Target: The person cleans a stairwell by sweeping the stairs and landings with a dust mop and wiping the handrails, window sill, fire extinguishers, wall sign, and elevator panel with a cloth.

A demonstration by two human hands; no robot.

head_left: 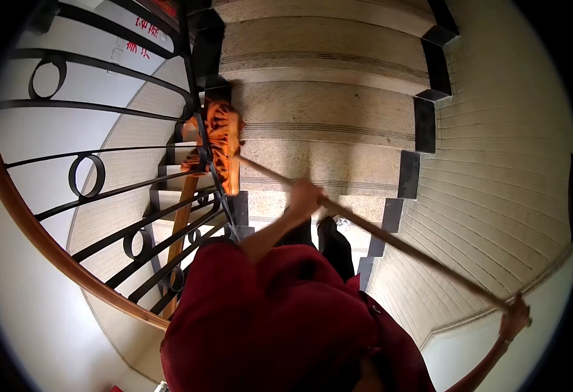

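Observation:
A mop with a long wooden handle (397, 243) slants across the stairs from upper left to lower right. My left hand (306, 199) is wrapped round the handle's lower part, slightly blurred. Out to the right, my right hand (515, 319) grips the handle close to its end. The orange and black mop head (222, 147) lies at the left end of a step, against the black railing. Some of its strands poke out between the bars.
Speckled stone steps (325, 108) with black side edges rise ahead. A black metal railing (119, 114) with rings and a wooden handrail (44, 251) runs along the left. The tiled wall (495, 163) bounds the right. My dark shoes (331, 238) stand on a lower step.

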